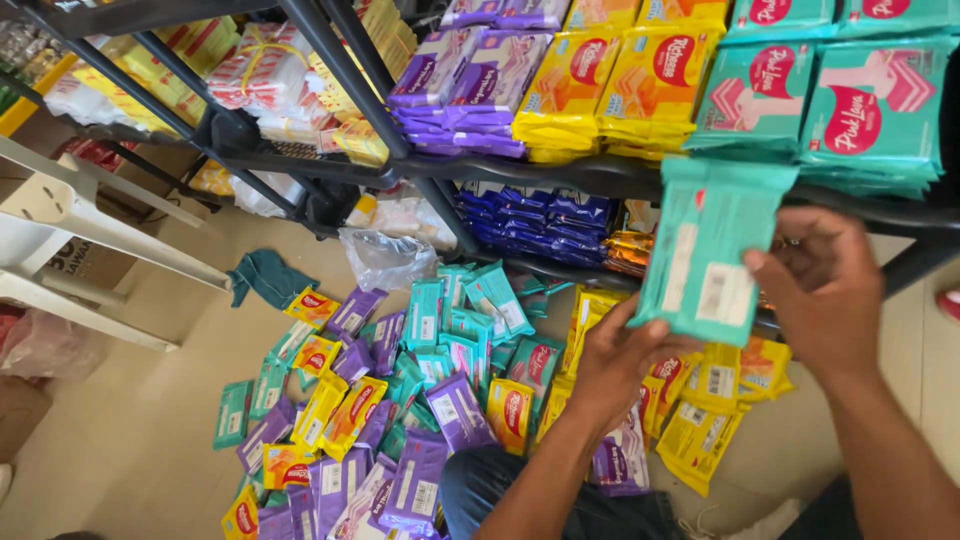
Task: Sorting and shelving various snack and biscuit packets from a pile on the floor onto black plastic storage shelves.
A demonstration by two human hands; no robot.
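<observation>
Both my hands hold a stack of teal wafer packets (705,250), back side up, just below the edge of the black metal shelf (560,172). My left hand (612,360) supports the stack from underneath at its lower left corner. My right hand (822,290) grips its right edge. Directly above, on the shelf, lie piles of matching teal packets (830,105), with yellow packets (615,85) and purple packets (465,85) to their left.
Several purple, yellow and teal packets (400,400) are scattered on the tan floor below. A clear plastic bag (385,258) and a teal cloth (265,275) lie near the shelf leg. A white plastic chair (70,230) stands at left. Blue packets (540,220) fill the lower shelf.
</observation>
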